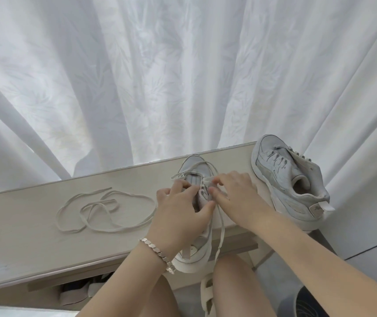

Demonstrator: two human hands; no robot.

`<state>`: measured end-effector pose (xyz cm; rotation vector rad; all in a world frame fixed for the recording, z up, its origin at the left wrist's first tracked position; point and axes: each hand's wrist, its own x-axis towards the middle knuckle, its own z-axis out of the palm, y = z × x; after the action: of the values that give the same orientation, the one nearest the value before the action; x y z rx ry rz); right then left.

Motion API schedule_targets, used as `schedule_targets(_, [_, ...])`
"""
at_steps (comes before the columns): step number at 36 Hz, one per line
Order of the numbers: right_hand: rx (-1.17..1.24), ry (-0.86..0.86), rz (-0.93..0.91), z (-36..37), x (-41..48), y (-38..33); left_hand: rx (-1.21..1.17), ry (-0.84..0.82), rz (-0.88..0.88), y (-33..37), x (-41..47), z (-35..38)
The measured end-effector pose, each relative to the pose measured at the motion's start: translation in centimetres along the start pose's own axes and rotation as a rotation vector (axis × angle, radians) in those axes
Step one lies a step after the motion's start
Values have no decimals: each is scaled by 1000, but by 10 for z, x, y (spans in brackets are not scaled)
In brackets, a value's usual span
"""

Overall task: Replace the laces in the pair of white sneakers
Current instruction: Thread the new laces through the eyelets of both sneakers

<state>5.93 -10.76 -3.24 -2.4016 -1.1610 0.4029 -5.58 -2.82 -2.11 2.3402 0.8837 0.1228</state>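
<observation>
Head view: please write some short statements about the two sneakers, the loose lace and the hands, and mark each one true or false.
1. The left hand and the right hand are both on the middle sneaker. True.
2. The second sneaker stands at the right end of the table, with no hand on it. True.
3. The loose lace lies inside the second sneaker. False: it lies on the table, left of the hands.
4. The bracelet is on the right wrist. False: it is on the left wrist.
5. A dark wall stands behind the table. False: a white curtain hangs there.
</observation>
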Motion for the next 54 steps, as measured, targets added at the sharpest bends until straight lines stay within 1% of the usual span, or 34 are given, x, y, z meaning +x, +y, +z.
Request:
schedule_targets(3, [-17, -3, -28, 6, 10, 2, 21, 1, 26, -4, -1, -3])
schedule_targets(5, [31, 51, -112, 9, 12, 4, 45, 10, 32, -4, -1, -2])
schedule_targets(7, [148, 128, -236, 10, 10, 6, 78, 28, 43, -5, -1, 0])
schedule_targets(8, [228, 162, -282, 10, 7, 6, 93, 38, 50, -6, 0, 1])
schedule_targets(10, [463, 194, -299, 7, 0, 3, 114, 51, 64, -6, 0, 2])
schedule_targets(12, [805, 176, -276, -3, -8, -5, 121, 53, 71, -7, 0, 3])
schedule_targets(14, [1096, 179, -356, -18, -17, -13, 119, 56, 74, -7, 0, 3])
schedule_targets(16, [1230, 205, -495, -36, -30, -19, 123, 61, 69, -7, 0, 3])
schedule_targets(17, [1261, 177, -543, -45, -35, -21, 126, 63, 62, -6, 0, 3])
schedule_targets(18, [1265, 111, -549, -54, -39, -21, 129, 64, 54, -6, -1, 3])
schedule_targets(19, [1236, 11, -506, -62, -42, -21, 131, 65, 50, -6, -1, 3])
schedule_targets(20, [1134, -106, -419, -69, -43, -19, 134, 66, 50, -6, -2, 3])
schedule_targets(21, [943, -232, -314, -74, -43, -17, 137, 68, 52, -6, -2, 3])
schedule_targets(23, [466, -447, -95, -73, -40, -9, 137, 67, 51, -6, -1, 3])
schedule_targets(24, [283, -504, -27, -70, -39, -7, 133, 63, 46, -7, -1, 4])
schedule_targets(25, [163, -508, -3, -64, -37, -6, 127, 61, 44, -7, -1, 4])
schedule_targets(26, [113, -462, -10, -57, -34, -5, 123, 61, 44, -7, -1, 4])
schedule_targets(30, [166, -108, -39, -25, -13, -2, 100, 28, 74, -7, -2, -1])
schedule_targets(32, [172, -15, -17, -14, -3, -1, 90, -13, 96, -6, -4, -6])
schedule_targets(34, [172, -6, -2, -5, 5, 2, 96, -28, 116, -7, -5, -8])
schedule_targets(36, [159, -36, -15, 3, 11, 4, 109, -12, 129, -8, -6, -9])
schedule_targets(39, [207, -44, -46, 8, 14, 7, 122, 8, 137, -8, -7, -6])
schedule_targets(43, [324, 64, -161, 1, 4, 10, 138, 23, 143, -12, -7, -3])
schedule_targets(46, [565, 137, -229, -13, -15, 4, 151, 35, 147, -14, -8, -3])
schedule_targets(49, [955, 142, -306, -25, -30, 1, 158, 39, 153, -14, -8, -2])
schedule_targets(50, [1066, 136, -307, -27, -32, 1, 155, 39, 154, -14, -8, -2])
schedule_targets(51, [1114, 139, -283, -28, -32, 1, 153, 39, 156, -15, -8, -2])
schedule_targets(52, [1091, 147, -247, -27, -31, 2, 152, 39, 158, -15, -8, -2])
schedule_targets(54, [955, 132, -150, -23, -26, 4, 147, 37, 153, -14, -8, -2])
